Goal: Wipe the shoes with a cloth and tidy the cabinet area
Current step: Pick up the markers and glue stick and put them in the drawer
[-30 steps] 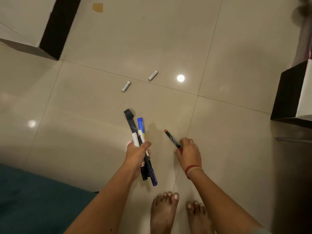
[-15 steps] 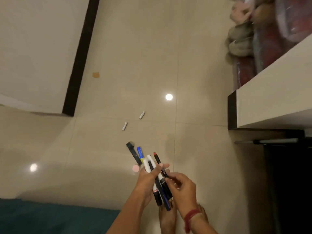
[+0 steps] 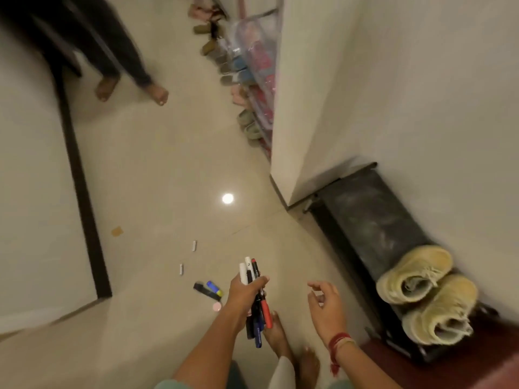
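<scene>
The left hand (image 3: 247, 294) grips a bundle of pens (image 3: 265, 311), tips pointing away. The right hand (image 3: 327, 307) hangs near it, fingers loosely curled, holding nothing. Right of that hand, a pale pair of shoes (image 3: 415, 273) lies on a black rack (image 3: 365, 220). Ahead-left of the left hand, two batteries (image 3: 194, 245) lie on the floor (image 3: 168, 178).

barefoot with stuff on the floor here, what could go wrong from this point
The left hand alone grips a loose bundle of markers while the right hand is open and off it, so one could slip out. Two small white cylinders and a blue and black piece lie on the floor close to the bare feet; stepping on one might cause a slip.
</scene>
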